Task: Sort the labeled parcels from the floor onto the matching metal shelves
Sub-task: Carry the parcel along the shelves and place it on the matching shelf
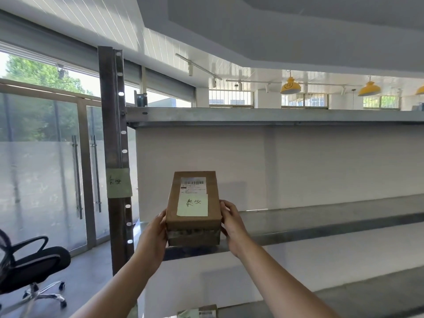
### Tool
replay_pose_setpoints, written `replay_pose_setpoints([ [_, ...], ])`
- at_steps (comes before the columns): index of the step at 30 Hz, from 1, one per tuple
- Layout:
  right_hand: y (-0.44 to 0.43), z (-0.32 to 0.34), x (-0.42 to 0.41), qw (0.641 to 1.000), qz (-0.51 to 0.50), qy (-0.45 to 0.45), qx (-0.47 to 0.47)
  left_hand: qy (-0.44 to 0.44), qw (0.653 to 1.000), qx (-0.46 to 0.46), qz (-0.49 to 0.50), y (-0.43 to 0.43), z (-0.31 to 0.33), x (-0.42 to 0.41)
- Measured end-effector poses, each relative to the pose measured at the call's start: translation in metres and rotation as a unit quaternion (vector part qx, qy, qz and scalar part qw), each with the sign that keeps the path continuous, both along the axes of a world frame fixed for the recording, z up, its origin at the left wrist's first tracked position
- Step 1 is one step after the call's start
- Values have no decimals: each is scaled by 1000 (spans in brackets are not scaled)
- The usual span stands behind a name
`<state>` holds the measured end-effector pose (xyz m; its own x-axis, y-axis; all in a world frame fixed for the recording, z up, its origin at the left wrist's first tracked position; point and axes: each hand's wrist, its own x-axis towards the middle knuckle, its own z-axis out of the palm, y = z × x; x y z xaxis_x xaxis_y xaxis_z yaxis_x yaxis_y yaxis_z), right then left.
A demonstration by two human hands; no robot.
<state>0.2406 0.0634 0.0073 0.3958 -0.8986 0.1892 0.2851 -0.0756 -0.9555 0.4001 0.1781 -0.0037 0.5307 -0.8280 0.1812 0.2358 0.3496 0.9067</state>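
Observation:
A brown cardboard parcel with a barcode label and a pale green handwritten note is held between both hands. My left hand grips its left side and my right hand grips its right side. The parcel's base is at the front edge of the middle metal shelf, near the shelf's left end. A matching pale green handwritten tag is taped to the shelf's upright post just left of the parcel. Another labelled parcel shows partly on a lower shelf at the bottom edge.
The upper metal shelf runs across above the parcel. A white wall backs the shelves. A black office chair stands on the floor at lower left, before glass doors. Yellow lamps hang beyond.

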Motion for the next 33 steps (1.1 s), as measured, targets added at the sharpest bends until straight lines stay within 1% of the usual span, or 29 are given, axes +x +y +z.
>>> replay_pose_setpoints([
  [3, -16, -6, 10, 1000, 18, 19, 4, -4, 1000, 12, 21, -10, 0, 6],
  [9, -37, -13, 22, 998, 49, 36, 9, -41, 998, 32, 26, -23, -14, 16],
  [16, -56, -31, 35, 995, 67, 69, 31, -34, 997, 59, 27, -30, -23, 13],
  [21, -65, -33, 37, 993, 87, 65, 44, -14, 994, 77, 70, -42, -31, 16],
  [25, -67, -39, 33, 994, 83, 64, 39, -41, 989, 86, 111, -49, -40, 17],
  [28, -66, -45, 32, 993, 75, 89, 19, -42, 986, 88, 135, -52, -42, 12],
  [33, -45, -35, 10, 989, 59, 136, 7, -22, 982, 83, 170, -47, -52, 12],
])
